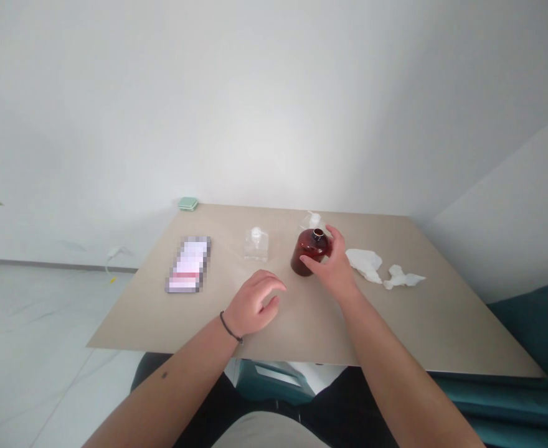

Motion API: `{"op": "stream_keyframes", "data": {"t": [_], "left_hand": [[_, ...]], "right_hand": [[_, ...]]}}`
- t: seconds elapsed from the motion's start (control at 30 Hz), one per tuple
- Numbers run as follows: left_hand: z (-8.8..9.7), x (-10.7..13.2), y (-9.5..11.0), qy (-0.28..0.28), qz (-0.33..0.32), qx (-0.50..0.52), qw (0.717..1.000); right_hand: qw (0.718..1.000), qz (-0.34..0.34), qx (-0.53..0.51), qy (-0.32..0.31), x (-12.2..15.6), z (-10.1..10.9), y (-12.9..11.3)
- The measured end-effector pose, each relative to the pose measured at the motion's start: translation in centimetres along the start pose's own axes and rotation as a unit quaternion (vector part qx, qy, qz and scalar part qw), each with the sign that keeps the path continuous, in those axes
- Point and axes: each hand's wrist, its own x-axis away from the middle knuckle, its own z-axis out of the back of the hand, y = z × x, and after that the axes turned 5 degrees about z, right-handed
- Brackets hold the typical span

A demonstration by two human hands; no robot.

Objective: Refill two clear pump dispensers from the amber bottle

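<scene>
A dark red-brown bottle (pixel 306 254) with an uncapped round mouth stands upright on the beige table (pixel 302 323). My right hand (pixel 334 264) is wrapped around its right side, thumb in front and fingers behind. My left hand (pixel 255 303) rests near the table's front edge, holding nothing, with thumb and curled fingers apart. Beyond my left hand is a small clear square bottle (pixel 256 247) with a white cap. Partly hidden behind the brown bottle is another clear container with a white pump top (pixel 314 219).
Two crumpled white tissues, one nearer (pixel 366 262) and one farther right (pixel 402 277), lie right of my right hand. A phone (pixel 188 264) lies at the left. At the back left corner sits a small green case (pixel 188 203). A white wall (pixel 255 112) rises behind.
</scene>
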Motion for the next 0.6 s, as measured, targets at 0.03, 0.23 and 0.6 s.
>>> {"op": "stream_keyframes", "data": {"t": [0.03,0.23,0.6], "left_hand": [[0.0,0.0,0.0,0.001,0.0,0.0,1.0],[0.1,-0.1,0.1,0.004,-0.002,-0.003,1.0],[0.2,0.0,0.0,0.007,0.001,-0.002,1.0]], "right_hand": [[1.0,-0.003,0.003,0.002,0.0,0.2,-0.1],[0.999,-0.008,0.007,0.047,-0.1,2.0,0.0],[0.992,-0.029,0.03,0.118,-0.3,5.1,2.2]]}}
